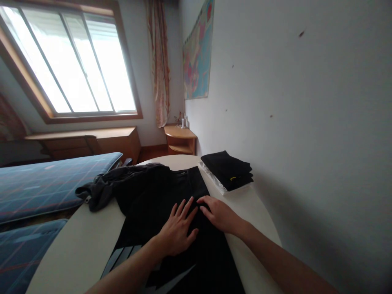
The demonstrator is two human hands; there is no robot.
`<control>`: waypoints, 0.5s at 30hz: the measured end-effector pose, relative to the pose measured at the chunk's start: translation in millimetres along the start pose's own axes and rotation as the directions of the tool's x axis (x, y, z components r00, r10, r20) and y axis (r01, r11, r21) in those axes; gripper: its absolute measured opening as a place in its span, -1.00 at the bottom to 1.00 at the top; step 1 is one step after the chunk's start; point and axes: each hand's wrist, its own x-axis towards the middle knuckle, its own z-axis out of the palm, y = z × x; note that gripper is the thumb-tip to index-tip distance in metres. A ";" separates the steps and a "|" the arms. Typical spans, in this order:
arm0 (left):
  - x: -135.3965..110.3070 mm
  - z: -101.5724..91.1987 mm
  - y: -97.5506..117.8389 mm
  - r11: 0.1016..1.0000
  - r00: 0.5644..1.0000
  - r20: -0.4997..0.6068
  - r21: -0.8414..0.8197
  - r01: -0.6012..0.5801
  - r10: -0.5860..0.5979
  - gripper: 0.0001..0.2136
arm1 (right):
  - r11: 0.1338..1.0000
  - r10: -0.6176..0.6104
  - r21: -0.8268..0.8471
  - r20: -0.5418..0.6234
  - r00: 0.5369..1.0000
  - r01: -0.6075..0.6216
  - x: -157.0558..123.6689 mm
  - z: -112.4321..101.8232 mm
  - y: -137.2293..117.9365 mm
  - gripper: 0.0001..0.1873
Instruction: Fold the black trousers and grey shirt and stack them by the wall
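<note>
A black T-shirt (159, 204) with a grey print lies spread on the round white table (76, 241), its neckline at the far end. My left hand (179, 230) rests on the shirt with the fingers spread flat. Close beside it, my right hand (222, 214) touches the shirt's right side, its finger and thumb slightly bent and apart; the remaining fingers are hidden. The shirt's right edge runs straight under that hand. A dark crumpled garment (104, 188) lies against the shirt on the left, partly over the table's edge.
A stack of folded black clothes (226, 167) on clear plastic sits at the table's far right, near the white wall (306, 143). Blue plaid mattresses (55, 183) stand to the left. Beyond are a wooden desk (119, 139), a corner shelf (180, 132) and a window (76, 61).
</note>
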 end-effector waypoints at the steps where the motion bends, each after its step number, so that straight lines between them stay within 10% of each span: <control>1: -0.6 0.4 1.3 1.000 1.000 -0.009 -0.004 0.006 -0.006 -0.35 | 1.000 -0.010 0.007 -0.014 1.000 0.010 12.0 4.3 7.8 -0.61; 8: -2.3 1.3 2.4 0.999 0.999 -0.012 -0.039 -0.038 0.038 -0.41 | 0.976 0.115 -0.206 0.219 0.969 -0.069 83.1 27.6 43.2 -0.38; 15: -1.8 -1.0 4.7 0.997 1.000 0.025 -0.080 -0.016 0.018 -0.36 | 0.916 0.262 -0.336 0.087 0.961 -0.219 129.4 46.8 53.1 -0.30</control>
